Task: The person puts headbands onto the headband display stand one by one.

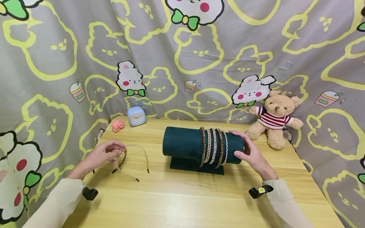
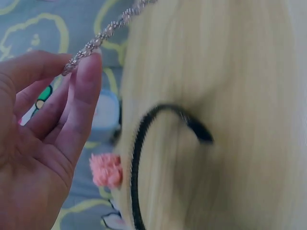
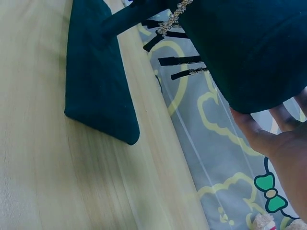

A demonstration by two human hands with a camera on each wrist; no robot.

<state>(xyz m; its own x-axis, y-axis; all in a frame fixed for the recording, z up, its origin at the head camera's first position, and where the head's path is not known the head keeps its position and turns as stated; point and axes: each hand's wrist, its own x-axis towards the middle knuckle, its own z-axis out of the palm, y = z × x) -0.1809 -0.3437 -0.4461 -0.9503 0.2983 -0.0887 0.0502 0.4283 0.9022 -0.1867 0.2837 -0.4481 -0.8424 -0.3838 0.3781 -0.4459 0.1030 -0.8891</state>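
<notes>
My left hand [image 1: 105, 155] pinches a thin, sparkling braided headband [image 2: 98, 40] between thumb and fingers, over the left part of the table. A black-lined headband [image 2: 135, 165] curves beneath that hand; whether it is held too, I cannot tell. My right hand [image 1: 253, 155] grips the right end of a dark green cylindrical display stand [image 1: 182, 142], thumb in front. Several beaded and braided headbands [image 1: 214, 145] sit side by side over the stand's right half. From below, the right wrist view shows their black tips [image 3: 180, 61] hanging under the cylinder.
A pink scrunchie-like bundle [image 1: 118, 125] and a pale blue clock [image 1: 136, 116] stand at the back left of the wooden table [image 1: 176, 202]. The teddy bear [image 1: 275, 118] in a striped sweater sits at the back right. A patterned curtain [image 1: 159, 47] hangs behind the table.
</notes>
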